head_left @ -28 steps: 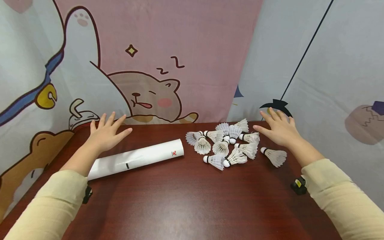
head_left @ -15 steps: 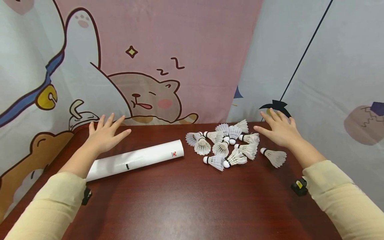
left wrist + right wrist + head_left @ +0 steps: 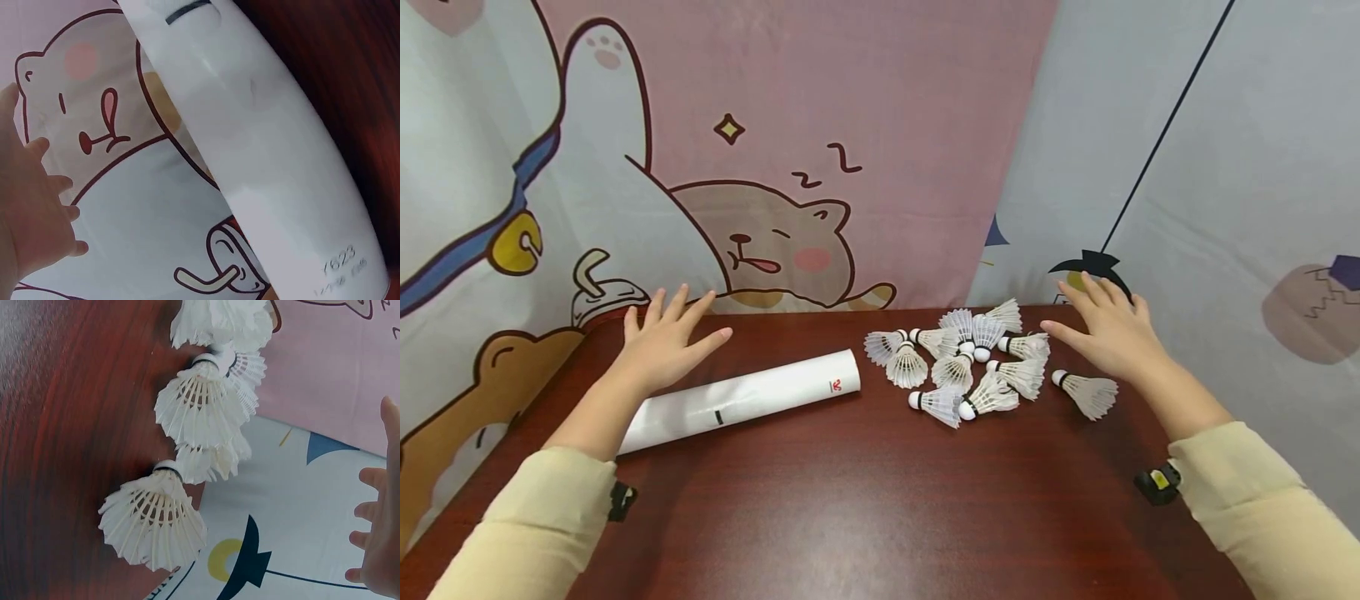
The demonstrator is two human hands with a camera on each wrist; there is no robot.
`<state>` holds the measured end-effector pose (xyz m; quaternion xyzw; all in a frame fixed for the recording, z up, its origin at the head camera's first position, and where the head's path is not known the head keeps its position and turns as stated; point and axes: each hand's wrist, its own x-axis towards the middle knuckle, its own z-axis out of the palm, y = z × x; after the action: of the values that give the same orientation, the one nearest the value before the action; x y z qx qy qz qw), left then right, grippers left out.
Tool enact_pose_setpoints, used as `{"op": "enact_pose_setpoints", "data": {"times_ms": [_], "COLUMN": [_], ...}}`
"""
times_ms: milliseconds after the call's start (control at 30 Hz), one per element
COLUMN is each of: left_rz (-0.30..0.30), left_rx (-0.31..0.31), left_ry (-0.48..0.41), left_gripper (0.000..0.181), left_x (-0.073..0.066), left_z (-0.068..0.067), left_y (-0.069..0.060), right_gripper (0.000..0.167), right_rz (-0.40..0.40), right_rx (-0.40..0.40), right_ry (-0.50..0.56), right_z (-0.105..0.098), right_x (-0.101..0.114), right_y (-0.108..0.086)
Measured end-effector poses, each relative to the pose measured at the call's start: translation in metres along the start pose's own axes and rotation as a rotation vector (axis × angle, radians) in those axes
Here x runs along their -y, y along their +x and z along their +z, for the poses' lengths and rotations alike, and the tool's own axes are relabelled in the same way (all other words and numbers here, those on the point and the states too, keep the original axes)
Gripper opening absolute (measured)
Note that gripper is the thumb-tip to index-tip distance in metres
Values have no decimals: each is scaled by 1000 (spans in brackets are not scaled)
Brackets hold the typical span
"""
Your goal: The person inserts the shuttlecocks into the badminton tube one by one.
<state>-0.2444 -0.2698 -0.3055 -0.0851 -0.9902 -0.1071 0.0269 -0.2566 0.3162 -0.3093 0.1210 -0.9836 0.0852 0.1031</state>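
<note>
My left hand (image 3: 662,346), fingers spread and holding nothing, hovers over the left part of a long white tube (image 3: 752,396). The tube lies slanted on the table, its printed end to the right; the left wrist view shows the tube (image 3: 250,137) beside the hand (image 3: 37,206). To the right, several white shuttlecocks (image 3: 951,371) lie in a loose cluster, some touching. A single shuttlecock (image 3: 1088,394) rests apart, just below my right hand (image 3: 1112,333), which is raised with spread, empty fingers. In the right wrist view this shuttlecock (image 3: 153,519) lies left of the hand (image 3: 382,531).
The dark red-brown table (image 3: 850,517) has a cloth backdrop (image 3: 887,125) with cartoon animals behind it and along both sides. Small black devices (image 3: 1159,483) are worn at both wrists.
My right hand and forearm have shifted slightly to the right. The left forearm has moved a little. The tube and shuttlecocks have stayed in place.
</note>
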Motion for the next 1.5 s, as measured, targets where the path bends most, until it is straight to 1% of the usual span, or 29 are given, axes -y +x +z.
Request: {"op": "enact_pose_setpoints", "data": {"times_ms": [200, 467, 700, 900, 1067, 1167, 1300, 1400, 1500], "left_rz": [33, 93, 138, 154, 153, 152, 152, 151, 143], "left_rx": [-50, -126, -172, -193, -204, -213, -231, -246, -243], "left_ry": [-18, -35, -74, -124, -163, -191, -224, -242, -260], "left_gripper": [85, 82, 81, 81, 81, 81, 80, 80, 80], "left_x": [-10, -22, -32, -39, -43, -45, -47, -47, -46], "left_z": [7, 21, 35, 49, 63, 70, 77, 82, 86], "left_y": [-5, -12, -16, -19, -19, -19, -19, -18, -18], "right_gripper": [74, 67, 61, 55, 50, 49, 47, 43, 39], "right_rz": [-38, -73, -102, -113, -103, -75, -41, -26, -2], "right_rx": [-81, -167, -230, -267, -277, -258, -232, -231, -228], "right_ry": [6, 65, 161, 266, 328, 371, 412, 435, 460], "right_z": [4, 15, 32, 51, 66, 75, 84, 88, 93], "right_x": [6, 14, 19, 24, 28, 30, 32, 34, 35], "right_y": [-11, -29, -43, -53, -59, -63, -66, -67, -67]}}
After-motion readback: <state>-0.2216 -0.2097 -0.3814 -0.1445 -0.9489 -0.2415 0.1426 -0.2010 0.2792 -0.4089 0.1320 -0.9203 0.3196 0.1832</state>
